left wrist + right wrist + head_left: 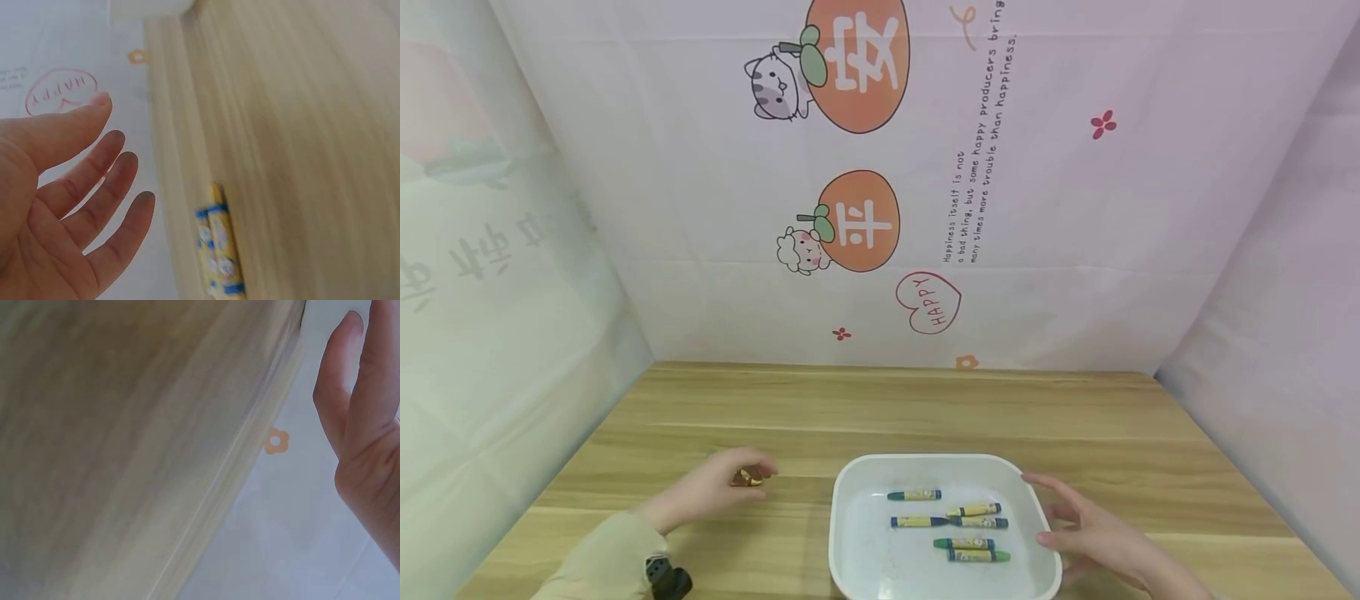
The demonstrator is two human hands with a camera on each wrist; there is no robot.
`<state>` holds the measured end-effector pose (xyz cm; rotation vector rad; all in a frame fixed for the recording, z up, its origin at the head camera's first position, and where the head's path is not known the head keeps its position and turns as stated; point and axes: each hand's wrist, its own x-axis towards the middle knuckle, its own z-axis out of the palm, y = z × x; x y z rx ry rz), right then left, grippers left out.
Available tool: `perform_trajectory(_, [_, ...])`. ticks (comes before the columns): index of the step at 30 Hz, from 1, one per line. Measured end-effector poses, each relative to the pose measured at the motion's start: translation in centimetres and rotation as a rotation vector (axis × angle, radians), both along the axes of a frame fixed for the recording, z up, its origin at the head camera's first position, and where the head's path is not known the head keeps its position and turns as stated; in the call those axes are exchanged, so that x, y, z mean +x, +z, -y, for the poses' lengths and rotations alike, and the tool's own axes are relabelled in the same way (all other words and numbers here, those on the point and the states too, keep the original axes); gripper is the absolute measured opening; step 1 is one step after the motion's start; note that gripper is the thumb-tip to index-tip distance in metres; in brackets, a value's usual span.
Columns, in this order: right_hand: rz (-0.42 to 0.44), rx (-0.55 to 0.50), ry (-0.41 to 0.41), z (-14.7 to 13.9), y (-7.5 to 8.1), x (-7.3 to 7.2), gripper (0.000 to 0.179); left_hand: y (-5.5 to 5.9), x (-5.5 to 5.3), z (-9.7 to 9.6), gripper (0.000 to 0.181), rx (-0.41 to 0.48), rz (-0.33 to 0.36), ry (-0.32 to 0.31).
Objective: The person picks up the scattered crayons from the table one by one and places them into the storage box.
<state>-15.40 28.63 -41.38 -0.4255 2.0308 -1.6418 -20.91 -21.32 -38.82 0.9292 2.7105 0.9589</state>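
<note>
My left hand (718,487) hovers over the table left of the tray, its thumb and fingers spread apart. Beside its palm, partly hidden, is a small brown and gold thing (747,477). The left wrist view has two yellow-wrapped crayons (222,250) with blue bands lying side by side below the hand's relaxed fingers. At the right side of a white tray (842,542), my right hand (1093,533) touches the rim with extended fingertips and thumb. Several crayons lie in the tray, among them a dark green crayon (913,495), a yellow crayon (976,509) and a light green crayon (977,556).
The wooden table (760,400) runs back to a white printed cloth (1037,292) hanging behind it. Cloth walls also stand at the left and right. A black strap device (668,578) sits on the left wrist over the sleeve.
</note>
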Motion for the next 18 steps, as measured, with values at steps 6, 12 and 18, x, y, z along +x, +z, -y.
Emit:
perform_trajectory(6, [0.0,-0.013,0.011,0.0,0.0,0.0,0.072,-1.4,-0.4,2.2,0.029,-0.022,-0.01,0.068])
perform_trajectory(12, [0.009,-0.068,0.057,-0.3,0.0,0.1,0.069,-1.9,-0.6,3.0,0.032,-0.097,-0.013,0.109])
perform_trajectory(18, [0.021,-0.041,0.043,-0.3,0.0,0.2,0.07,-2.3,-0.8,3.1,0.032,-0.15,-0.044,0.13])
